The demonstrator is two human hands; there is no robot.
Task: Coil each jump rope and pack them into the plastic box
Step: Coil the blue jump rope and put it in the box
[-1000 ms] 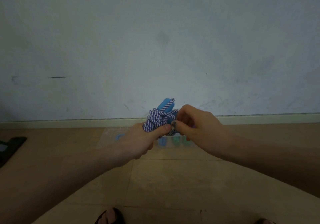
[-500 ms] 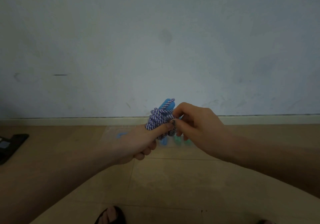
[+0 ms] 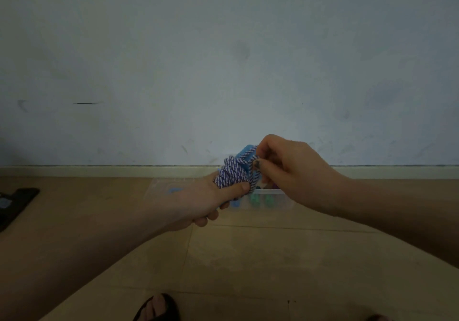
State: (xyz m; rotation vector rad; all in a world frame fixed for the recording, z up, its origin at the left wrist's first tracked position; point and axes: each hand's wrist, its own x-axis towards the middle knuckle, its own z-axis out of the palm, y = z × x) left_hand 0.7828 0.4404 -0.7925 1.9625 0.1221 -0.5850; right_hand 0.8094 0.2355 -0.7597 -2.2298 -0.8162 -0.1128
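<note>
We hold the coiled jump rope [image 3: 234, 173] in our left hand [image 3: 198, 201], thumb clamped over it; our right hand [image 3: 285, 169] pinches its top. Below the grip, the plastic box [image 3: 273, 200] sits on tan floor tiles [image 3: 248, 258] by a pale wall [image 3: 223, 60]

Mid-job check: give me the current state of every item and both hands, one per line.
Left hand: grips the coiled jump rope, thumb across the coils.
Right hand: pinches the rope near its blue handle.
Jump rope: purple-and-white, bundled, held above the box, not packed.
Blue handle: sticks up out of the coils.
Plastic box: clear, on the floor, open, blue and green handles inside.
</note>
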